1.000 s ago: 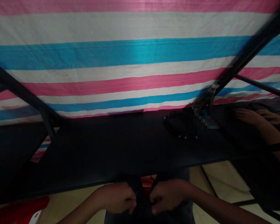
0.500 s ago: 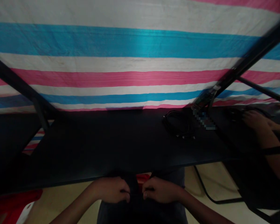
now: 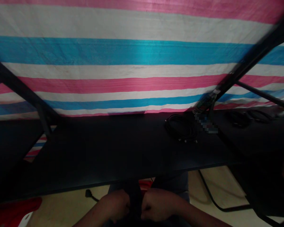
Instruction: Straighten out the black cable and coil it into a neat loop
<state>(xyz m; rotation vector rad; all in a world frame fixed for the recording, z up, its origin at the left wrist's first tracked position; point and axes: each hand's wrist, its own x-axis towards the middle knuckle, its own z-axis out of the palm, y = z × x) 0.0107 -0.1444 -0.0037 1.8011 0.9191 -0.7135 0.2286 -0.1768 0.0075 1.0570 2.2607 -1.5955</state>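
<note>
My left hand [image 3: 115, 206] and my right hand [image 3: 157, 206] are side by side at the bottom of the view, below the near edge of a black table [image 3: 113, 151]. Both are closed on a dark strap-like thing [image 3: 134, 200] that runs between them; what it is stays too dark to tell. A bit of red [image 3: 145, 184] shows just behind the hands.
A coil of black cable [image 3: 181, 127] lies on the table's right part, more cables [image 3: 247, 118] further right. A pink, white and blue striped sheet [image 3: 132, 63] hangs behind. Black frame bars [image 3: 248, 61] cross it. A black plug [image 3: 88, 194] lies on the floor.
My hands have dropped lower and drawn closer together. The other person's hands at the right have left the table. A plug on the floor has come into view.
</note>
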